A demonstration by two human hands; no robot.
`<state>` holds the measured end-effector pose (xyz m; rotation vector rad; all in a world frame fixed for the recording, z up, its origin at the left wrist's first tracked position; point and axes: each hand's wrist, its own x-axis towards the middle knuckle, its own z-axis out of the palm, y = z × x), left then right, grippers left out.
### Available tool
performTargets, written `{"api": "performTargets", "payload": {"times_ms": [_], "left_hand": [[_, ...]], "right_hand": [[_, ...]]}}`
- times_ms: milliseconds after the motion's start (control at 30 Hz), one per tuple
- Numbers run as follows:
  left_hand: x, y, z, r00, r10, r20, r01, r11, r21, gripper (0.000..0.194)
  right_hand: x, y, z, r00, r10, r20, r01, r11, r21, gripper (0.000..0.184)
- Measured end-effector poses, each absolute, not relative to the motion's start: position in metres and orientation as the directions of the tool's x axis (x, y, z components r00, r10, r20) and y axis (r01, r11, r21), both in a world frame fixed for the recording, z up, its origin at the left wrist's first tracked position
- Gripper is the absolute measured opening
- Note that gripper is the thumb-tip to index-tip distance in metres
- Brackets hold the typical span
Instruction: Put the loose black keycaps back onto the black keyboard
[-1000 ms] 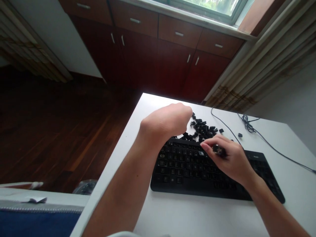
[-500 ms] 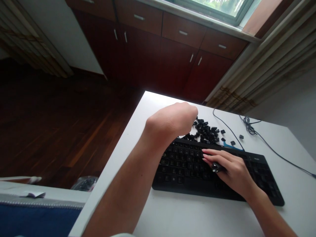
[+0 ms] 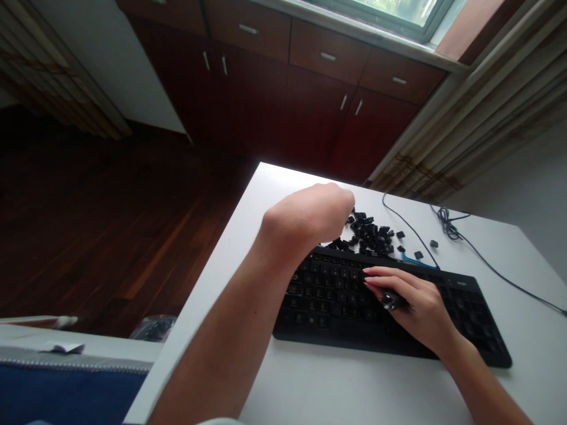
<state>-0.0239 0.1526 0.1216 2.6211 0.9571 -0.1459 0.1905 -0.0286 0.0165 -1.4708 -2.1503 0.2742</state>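
A black keyboard (image 3: 349, 336) lies near the table's front, with many of its keycaps off on the left part. My right hand (image 3: 411, 298) rests over its middle, fingers closed round a dark glossy object (image 3: 393, 300) whose rounded end sticks out below the fingers. Its fingertips touch the key area near the top rows. Bent at the wrist, my left hand (image 3: 314, 212) hovers by a pile of loose black keycaps (image 3: 372, 236) behind the keyboard. The fingers of that hand are hidden behind its back, so what they hold does not show.
Single keycaps (image 3: 434, 243) lie right of the pile, near a blue plastic piece (image 3: 416, 260) at the keyboard's back edge. A coiled black cable (image 3: 449, 227) runs across the white table (image 3: 230, 248). Wooden cabinets (image 3: 266, 100) stand beyond, and a blue-covered surface (image 3: 66, 392) is at lower left.
Both hands stay almost where they were; the right hand and its dark object shift very slightly to the right. The camera view moves a little.
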Motion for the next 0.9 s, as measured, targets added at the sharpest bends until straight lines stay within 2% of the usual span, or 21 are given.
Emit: {"api": "performTargets", "payload": {"times_ms": [367,567,733,833,900], "left_hand": [[-0.024,0.152,0.122,0.766,0.608,-0.210,0.643,-0.710,0.288,0.030],[-0.024,0.152,0.122,0.767,0.612,-0.192,0.640,-0.715,0.281,0.028],[-0.025,0.152,0.122,0.759,0.617,-0.210,0.650,-0.702,0.290,0.029],[-0.025,0.152,0.121,0.764,0.611,-0.207,0.644,-0.709,0.288,0.030],[-0.025,0.152,0.120,0.764,0.613,-0.203,0.645,-0.709,0.284,0.030]], "right_hand": [[0.194,-0.029,0.016,-0.297,0.921,0.251,0.808,0.383,-0.447,0.047],[0.196,-0.029,0.016,-0.312,0.921,0.235,0.817,0.386,-0.429,0.046],[0.193,-0.026,0.022,-0.322,0.922,0.215,0.819,0.385,-0.426,0.032],[0.187,-0.024,0.028,-0.274,0.934,0.227,0.811,0.352,-0.468,0.020],[0.181,-0.021,0.034,-0.177,0.944,0.278,0.781,0.307,-0.544,0.013]]}}
